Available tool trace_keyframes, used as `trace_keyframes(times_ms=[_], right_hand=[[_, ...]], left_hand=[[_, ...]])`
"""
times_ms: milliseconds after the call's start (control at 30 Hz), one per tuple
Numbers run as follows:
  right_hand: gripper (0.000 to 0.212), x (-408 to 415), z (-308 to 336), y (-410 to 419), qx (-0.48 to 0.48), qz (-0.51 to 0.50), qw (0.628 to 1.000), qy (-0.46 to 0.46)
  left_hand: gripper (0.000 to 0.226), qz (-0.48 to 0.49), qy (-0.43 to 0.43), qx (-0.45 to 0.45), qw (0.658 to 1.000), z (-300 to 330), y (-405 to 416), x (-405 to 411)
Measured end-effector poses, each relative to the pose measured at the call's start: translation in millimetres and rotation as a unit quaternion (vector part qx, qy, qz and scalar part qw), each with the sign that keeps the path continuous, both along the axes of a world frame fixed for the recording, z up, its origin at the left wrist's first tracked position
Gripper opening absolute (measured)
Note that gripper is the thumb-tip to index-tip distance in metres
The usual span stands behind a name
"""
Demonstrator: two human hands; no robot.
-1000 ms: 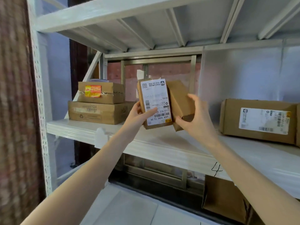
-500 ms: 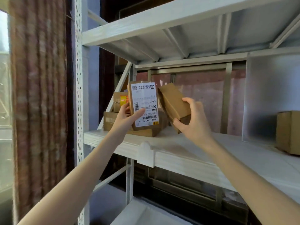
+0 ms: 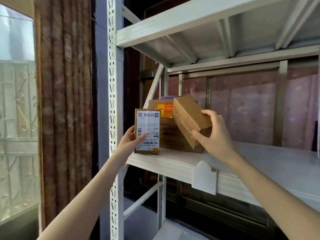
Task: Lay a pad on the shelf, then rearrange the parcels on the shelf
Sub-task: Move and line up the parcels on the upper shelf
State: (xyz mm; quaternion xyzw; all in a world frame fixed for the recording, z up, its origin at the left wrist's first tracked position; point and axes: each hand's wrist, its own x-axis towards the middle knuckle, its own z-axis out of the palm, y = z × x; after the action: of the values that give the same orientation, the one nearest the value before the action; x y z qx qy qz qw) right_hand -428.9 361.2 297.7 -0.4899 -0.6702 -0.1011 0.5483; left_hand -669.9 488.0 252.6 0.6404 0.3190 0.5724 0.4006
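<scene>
My left hand [image 3: 130, 142] grips a small brown parcel with a white shipping label [image 3: 147, 131], held upright at the shelf's front left corner, its lower edge at the shelf surface. My right hand [image 3: 213, 134] holds a plain brown box [image 3: 189, 116], tilted, in the air above the white shelf [image 3: 259, 163]. Behind both parcels stand two stacked cardboard boxes: a larger lower one [image 3: 171, 139] and an upper one with an orange and yellow sticker [image 3: 162, 110]. The shelf surface is white; whether a pad covers it I cannot tell.
A perforated white upright post [image 3: 113, 101] stands just left of my left hand. A white tag [image 3: 204, 178] sticks out from the shelf's front edge. Another shelf [image 3: 190, 16] runs overhead. A curtain [image 3: 64, 101] and a window [image 3: 17, 110] are at the left.
Both hands have carried their parcels left toward the stacked boxes. The labelled parcel has come down to the shelf's front left corner. The view has turned left, and the right-hand boxes have left it.
</scene>
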Motion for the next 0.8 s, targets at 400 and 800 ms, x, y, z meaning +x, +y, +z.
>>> trace_keyframes(times_ms=[400,800], right_hand=[[0.084,-29.5,-10.4,42.1,-0.131,0.038,0.989,0.059],[0.088,-35.5,-3.1,50.3,-0.33,-0.081,0.94,-0.031]], left_hand=[[0.095,0.094,0.091,0.143,0.981,-0.1,18.3,7.7],[0.12,0.212,0.184,0.212,0.936,-10.2,22.5,25.9]])
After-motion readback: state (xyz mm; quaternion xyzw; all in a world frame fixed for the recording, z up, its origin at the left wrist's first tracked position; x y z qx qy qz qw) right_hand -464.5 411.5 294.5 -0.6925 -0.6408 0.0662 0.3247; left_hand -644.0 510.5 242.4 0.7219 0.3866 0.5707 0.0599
